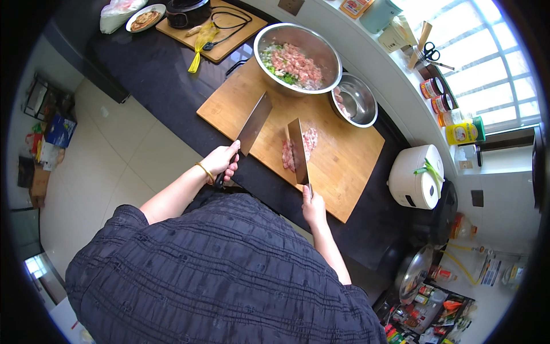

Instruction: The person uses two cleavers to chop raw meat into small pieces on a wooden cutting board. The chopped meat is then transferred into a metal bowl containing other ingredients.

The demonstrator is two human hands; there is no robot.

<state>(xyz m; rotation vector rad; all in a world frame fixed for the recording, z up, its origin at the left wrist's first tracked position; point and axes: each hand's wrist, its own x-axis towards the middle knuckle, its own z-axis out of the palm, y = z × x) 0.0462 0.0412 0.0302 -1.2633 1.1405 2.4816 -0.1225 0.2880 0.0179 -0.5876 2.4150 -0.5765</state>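
My left hand (222, 162) grips the black handle of one cleaver (255, 123), its broad blade tilted over the left part of a wooden cutting board (344, 155). In my right hand (313, 205) is a second cleaver (298, 150), its blade standing on edge over chopped pink meat (310, 140). Bits of the meat lie on both sides of that blade. At the board's far side sits a large steel bowl (332, 51) with minced meat (296, 64) and chopped greens in it. Beside it, a smaller steel bowl (366, 103) holds some meat pieces.
A white rice cooker (413, 176) with green onion on its lid stands right of the board. Far left are another board (229, 51) with a black pot and cord, and a plate of flatbread (146, 19). Jars (438, 103) and scissors (431, 53) line the window sill.
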